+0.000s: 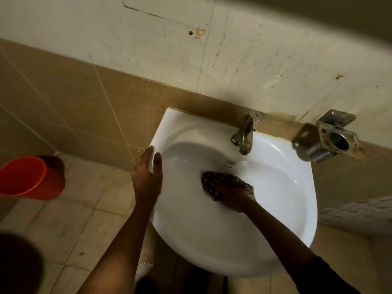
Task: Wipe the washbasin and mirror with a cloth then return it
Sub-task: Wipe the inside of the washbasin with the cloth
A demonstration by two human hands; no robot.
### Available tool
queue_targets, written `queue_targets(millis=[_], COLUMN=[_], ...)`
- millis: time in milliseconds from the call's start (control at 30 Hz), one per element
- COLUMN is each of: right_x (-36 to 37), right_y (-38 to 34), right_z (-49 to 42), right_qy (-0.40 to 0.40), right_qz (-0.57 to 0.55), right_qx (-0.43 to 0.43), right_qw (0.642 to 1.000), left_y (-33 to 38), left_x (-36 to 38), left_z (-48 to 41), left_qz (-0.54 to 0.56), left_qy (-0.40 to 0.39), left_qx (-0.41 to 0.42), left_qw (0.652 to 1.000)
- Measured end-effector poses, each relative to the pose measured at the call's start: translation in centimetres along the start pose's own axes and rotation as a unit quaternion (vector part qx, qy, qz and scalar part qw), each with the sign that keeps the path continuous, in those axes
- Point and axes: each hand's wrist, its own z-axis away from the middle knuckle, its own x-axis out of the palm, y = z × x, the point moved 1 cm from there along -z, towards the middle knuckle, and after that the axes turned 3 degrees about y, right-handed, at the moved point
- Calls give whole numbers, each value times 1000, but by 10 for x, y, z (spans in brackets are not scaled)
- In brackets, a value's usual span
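Observation:
A white washbasin [286,219] is fixed to the tiled wall, with a metal tap [244,134] at its back edge. My right hand [228,193] presses a dark patterned cloth [231,180] flat against the inside of the bowl, just below the tap. My left hand [147,172] grips the basin's left rim, thumb on top and fingers wrapped over the outer edge. No mirror is in view.
An orange bucket [31,177] stands on the tiled floor to the left of the basin. A worn metal holder [333,139] juts from the wall at the basin's right. The wall above is stained white plaster with a few holes.

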Motion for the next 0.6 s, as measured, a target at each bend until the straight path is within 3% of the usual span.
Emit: queue_targets(millis=[100, 200, 300, 433, 600], right_x=[-7, -5, -2, -20, -26], right_y=[5, -6, -41, -119, -169], right_z=[28, 59, 77, 29, -47], right_qy=[26, 36, -7, -96, -38], right_qz=[-56, -48, -75, -332, -391], right_qx=[162, 319, 396, 303, 159], right_qw=[985, 946, 915, 888, 906], left_y=[0, 0, 1, 1, 2], left_x=[0, 0, 1, 1, -1], left_z=[0, 1, 1, 0, 0], left_qz=[12, 35, 46, 52, 47], left_qy=[3, 1, 5, 6, 3], left_qx=[-9, -6, -2, -2, 11], left_qw=[1000, 999, 999, 999, 999])
